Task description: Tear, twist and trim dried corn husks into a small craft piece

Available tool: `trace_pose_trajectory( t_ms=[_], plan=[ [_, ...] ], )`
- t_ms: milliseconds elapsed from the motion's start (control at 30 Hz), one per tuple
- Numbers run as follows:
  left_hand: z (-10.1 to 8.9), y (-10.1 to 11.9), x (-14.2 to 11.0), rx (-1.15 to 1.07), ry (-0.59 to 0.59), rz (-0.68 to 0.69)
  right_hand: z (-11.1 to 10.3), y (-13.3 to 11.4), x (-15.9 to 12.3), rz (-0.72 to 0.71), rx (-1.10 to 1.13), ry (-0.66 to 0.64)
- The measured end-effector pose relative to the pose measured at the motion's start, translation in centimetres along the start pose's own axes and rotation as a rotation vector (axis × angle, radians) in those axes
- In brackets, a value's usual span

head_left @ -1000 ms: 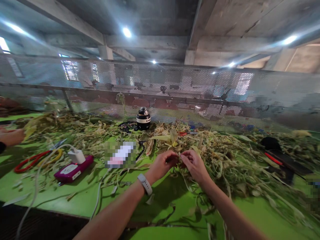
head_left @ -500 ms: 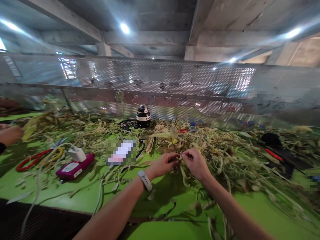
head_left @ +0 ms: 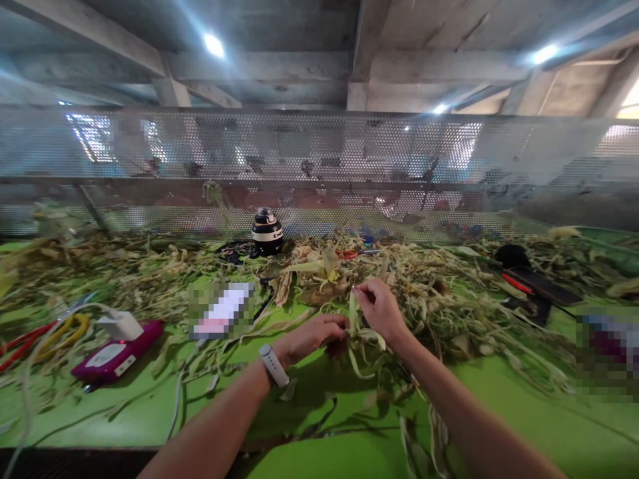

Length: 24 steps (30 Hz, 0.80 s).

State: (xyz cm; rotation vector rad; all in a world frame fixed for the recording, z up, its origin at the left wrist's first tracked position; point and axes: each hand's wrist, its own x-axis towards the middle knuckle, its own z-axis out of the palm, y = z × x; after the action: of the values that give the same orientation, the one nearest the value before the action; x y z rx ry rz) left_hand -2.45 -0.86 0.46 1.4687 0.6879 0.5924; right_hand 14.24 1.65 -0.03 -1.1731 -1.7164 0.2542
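My right hand (head_left: pixel 380 309) pinches the upper end of a pale green leaf strip (head_left: pixel 353 318) between thumb and fingertips. The strip hangs down from that pinch. Just to the left and a little lower, my left hand (head_left: pixel 319 332), with a pale watch (head_left: pixel 273 366) on its wrist, has its fingers curled together near the strip's lower part. Whatever lies inside its grip is hidden by the fingers. More curled, pale leaf pieces (head_left: pixel 362 366) dangle below the two hands. Right behind them rises a heap of withered leaves and stems (head_left: pixel 424 293).
A blurred-out phone (head_left: pixel 224 311) lies left on the green table (head_left: pixel 124 419), near a magenta power block (head_left: pixel 117 352) with a white charger (head_left: pixel 121 324). Scissors with red handles (head_left: pixel 24 346) are farther left. A black device (head_left: pixel 267 231) stands before the perforated metal screen (head_left: pixel 319 153).
My view has swung to the right. My hands have drawn apart, the right one higher, stretching a leaf strip into sight between them. The other person's hand at the left has left the view.
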Motion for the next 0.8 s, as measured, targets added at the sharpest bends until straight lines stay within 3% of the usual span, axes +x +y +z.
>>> trace_pose_trajectory(
  t_ms=[100,200,367,433,567,667,800],
  plan=[
    [0.0,-0.8,0.4,-0.085,0.005,0.007,0.3,0.1,-0.1,0.007,0.046,-0.026],
    [0.1,-1.4,0.6,-0.028,0.032,-0.022,0.6,0.1,-0.2,0.015,0.063,-0.021],
    [0.2,-1.3,0.4,0.029,-0.042,-0.049,1.1,0.3,0.0,0.046,0.12,-0.043],
    [0.0,-1.1,0.4,-0.009,0.01,-0.011,0.8,0.3,0.2,0.141,0.198,-0.106],
    [-0.6,-1.2,0.8,-0.169,0.276,0.125,-0.4,-0.3,0.2,0.371,0.481,-0.297],
    [-0.9,-1.5,1.2,-0.229,0.344,0.141,-0.7,-0.8,-0.1,0.235,0.379,-0.369],
    [-0.8,-1.7,1.5,-0.231,0.32,0.11,0.0,-1.0,-0.4,0.075,0.147,-0.272]
  ],
)
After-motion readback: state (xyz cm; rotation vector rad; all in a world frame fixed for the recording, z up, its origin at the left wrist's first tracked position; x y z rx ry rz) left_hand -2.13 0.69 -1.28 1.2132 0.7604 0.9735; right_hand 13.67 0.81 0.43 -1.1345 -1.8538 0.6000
